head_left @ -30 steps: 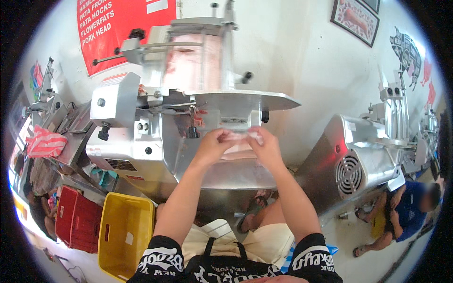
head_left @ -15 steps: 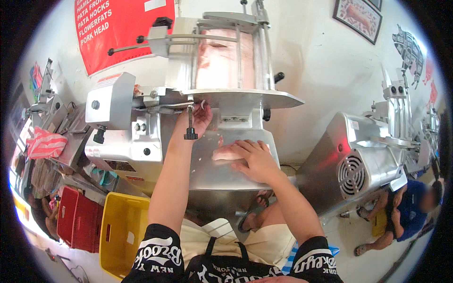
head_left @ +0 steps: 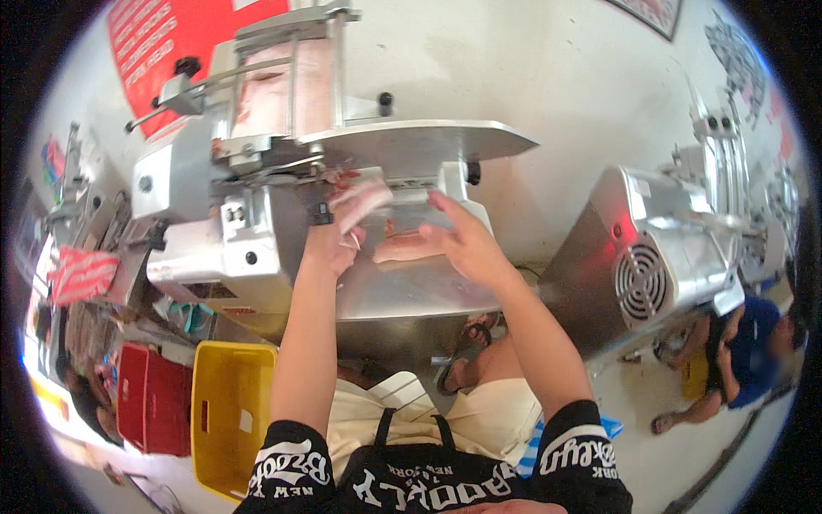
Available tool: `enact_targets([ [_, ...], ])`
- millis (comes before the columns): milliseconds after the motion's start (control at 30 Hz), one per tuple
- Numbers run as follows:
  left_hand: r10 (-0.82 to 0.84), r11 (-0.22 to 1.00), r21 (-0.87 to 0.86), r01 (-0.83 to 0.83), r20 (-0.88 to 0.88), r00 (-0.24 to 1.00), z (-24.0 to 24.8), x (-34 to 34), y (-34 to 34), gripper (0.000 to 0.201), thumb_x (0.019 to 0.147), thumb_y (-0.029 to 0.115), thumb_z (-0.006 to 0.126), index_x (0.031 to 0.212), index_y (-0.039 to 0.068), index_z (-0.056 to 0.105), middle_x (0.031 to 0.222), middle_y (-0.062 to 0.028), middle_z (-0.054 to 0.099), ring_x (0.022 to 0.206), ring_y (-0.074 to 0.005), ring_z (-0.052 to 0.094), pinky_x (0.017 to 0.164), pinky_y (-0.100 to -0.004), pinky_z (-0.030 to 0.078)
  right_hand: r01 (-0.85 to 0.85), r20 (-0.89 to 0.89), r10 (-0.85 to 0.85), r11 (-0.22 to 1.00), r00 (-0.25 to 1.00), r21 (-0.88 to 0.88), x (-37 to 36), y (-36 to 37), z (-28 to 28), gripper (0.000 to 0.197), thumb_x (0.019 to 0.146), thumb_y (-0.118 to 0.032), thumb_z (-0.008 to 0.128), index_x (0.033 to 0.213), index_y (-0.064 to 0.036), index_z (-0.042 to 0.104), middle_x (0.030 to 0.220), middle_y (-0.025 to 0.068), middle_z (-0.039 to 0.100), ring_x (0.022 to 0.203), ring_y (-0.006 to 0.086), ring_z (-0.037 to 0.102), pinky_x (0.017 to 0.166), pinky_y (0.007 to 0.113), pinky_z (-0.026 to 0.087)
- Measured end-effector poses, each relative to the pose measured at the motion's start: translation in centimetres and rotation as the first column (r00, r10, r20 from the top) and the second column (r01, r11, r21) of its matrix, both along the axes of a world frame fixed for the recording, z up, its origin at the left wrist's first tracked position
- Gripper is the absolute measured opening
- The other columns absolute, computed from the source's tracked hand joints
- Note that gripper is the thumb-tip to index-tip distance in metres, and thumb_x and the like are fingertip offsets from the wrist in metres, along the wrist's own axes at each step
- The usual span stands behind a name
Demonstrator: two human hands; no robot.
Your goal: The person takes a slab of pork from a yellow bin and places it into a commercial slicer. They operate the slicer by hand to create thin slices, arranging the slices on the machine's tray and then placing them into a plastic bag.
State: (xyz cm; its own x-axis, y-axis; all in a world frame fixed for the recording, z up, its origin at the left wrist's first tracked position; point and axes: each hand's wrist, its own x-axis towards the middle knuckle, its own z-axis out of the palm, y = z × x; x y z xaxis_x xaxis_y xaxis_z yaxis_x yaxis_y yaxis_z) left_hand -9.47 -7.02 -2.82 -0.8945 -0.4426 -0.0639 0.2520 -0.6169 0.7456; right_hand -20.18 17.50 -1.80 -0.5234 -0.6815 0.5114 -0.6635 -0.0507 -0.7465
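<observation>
A metal meat slicer stands before me, its carriage holding a large block of pale pink meat under bars at the upper left. Below the carriage table, my left hand is closed on a floppy slice of meat, whose far end lies near the blade area. More slices of meat lie stacked on the slicer's steel tray. Just over the stack's right end is my right hand, open, with its fingers apart. Whether its fingertips touch the stack I cannot tell.
A yellow crate and a red crate stand on the floor at left. Another slicer is at right, with a seated person beyond it. A striped red cloth hangs at far left.
The carriage with the meat block has slid left. My left hand has drawn back, now with a slice in it. My right hand has lifted from the stack and opened. The view has shifted slightly.
</observation>
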Motion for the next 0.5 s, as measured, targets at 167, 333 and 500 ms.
enact_targets([
  [167,-0.069,0.817,-0.562,0.129,0.125,0.99,4.0,0.5,7.6,0.029,0.093,0.014,0.069,0.121,0.007,0.065,0.112,-0.0076,0.069,0.102,-0.0176,0.066,0.07,-0.0291,0.053,-0.079,0.382,0.108,0.993,0.918,-0.09,0.7,-0.6,3.2,0.042,0.091,-0.022,0.066,0.129,-0.0038,0.061,0.129,0.0208,0.062,0.108,0.0348,0.065,0.093,0.046,0.051],
  [333,0.163,0.023,-0.977,0.214,0.215,0.963,1.3,-0.2,1.8,0.03,0.084,0.016,0.076,0.111,0.003,0.072,0.101,-0.0096,0.074,0.096,-0.0194,0.067,0.086,-0.0342,0.053,0.513,-0.473,-0.441,0.858,0.763,0.029,-1.5,1.5,-0.9,0.031,0.087,-0.024,0.068,0.113,-0.0082,0.071,0.109,0.016,0.068,0.096,0.0348,0.066,0.082,0.05,0.053],
  [500,0.305,0.549,-0.833,-0.061,0.132,0.943,0.9,-2.1,-4.8,0.034,0.088,0.018,0.069,0.119,0.004,0.067,0.116,-0.0124,0.067,0.106,-0.025,0.063,0.094,-0.0382,0.051,0.217,-0.612,-0.132,0.974,0.78,0.066,0.8,-0.7,-2.1,0.038,0.077,-0.032,0.07,0.112,-0.0181,0.072,0.106,0.0095,0.068,0.104,0.0315,0.063,0.088,0.049,0.049],
])
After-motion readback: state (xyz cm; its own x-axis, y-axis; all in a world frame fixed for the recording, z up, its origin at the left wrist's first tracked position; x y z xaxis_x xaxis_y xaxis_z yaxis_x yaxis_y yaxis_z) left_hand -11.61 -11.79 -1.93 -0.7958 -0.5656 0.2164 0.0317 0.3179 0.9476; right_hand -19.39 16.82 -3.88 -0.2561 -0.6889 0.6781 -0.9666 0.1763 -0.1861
